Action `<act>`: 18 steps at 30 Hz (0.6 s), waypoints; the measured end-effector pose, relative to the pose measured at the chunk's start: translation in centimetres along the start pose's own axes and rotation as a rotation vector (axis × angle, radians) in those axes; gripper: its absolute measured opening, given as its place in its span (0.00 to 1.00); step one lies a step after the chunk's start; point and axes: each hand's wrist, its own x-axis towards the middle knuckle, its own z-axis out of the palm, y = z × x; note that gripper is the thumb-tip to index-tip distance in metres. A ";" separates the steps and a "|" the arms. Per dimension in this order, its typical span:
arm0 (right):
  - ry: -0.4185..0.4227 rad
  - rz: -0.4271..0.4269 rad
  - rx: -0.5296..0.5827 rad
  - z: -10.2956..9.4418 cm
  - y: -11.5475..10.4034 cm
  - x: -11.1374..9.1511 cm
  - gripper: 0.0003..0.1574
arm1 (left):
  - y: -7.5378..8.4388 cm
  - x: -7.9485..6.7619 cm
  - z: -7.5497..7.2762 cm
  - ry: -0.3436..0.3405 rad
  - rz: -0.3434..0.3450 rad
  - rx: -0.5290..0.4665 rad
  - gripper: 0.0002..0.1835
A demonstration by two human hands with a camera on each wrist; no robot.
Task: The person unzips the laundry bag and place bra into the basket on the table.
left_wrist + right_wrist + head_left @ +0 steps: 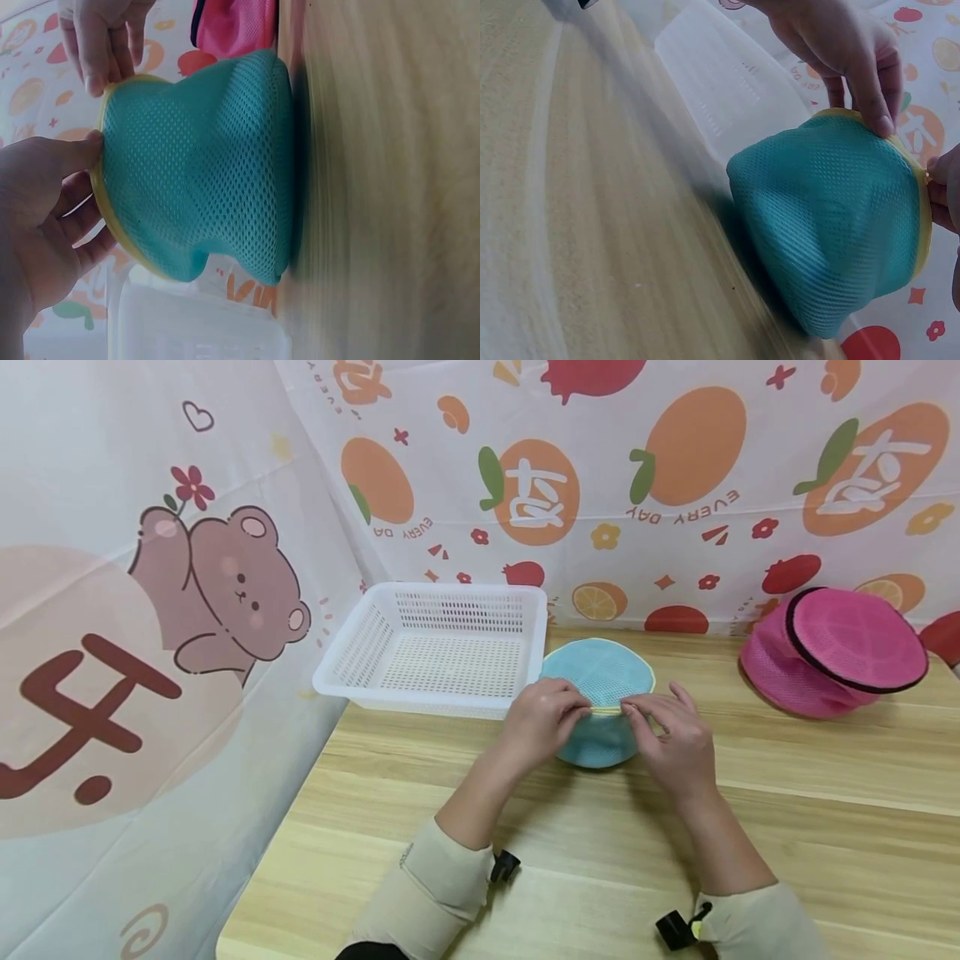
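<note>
My left hand: it (pixel 543 718) pinches the yellow edge (pixel 606 710) of the bag, thumb and fingers together.
My right hand: it (pixel 678 739) pinches the same edge, a little way along – there is a small gap between my two hands.
Blue bag: the blue mesh bag (pixel 600 664) is right in front of me, over the wooden table (pixel 600 877), with its yellow edge up and its flat bottom down (I can't tell if the bottom touches the wood all over). Its side is dented in.
White basket: the white basket (pixel 427 703) is on the left, just beside the blue bag. It is full of little holes.
Pink bag: the pink mesh bag (pixel 855 631) sits well apart on the right – it has a black edge and a tilted top.
Back cloth: the fruit cloth (pixel 757 468) hangs behind everything.
</note>
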 end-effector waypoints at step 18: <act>0.012 -0.088 0.069 0.6 0.0 0.0 0.10 | 1.1 -0.1 0.4 -0.049 0.045 0.012 0.06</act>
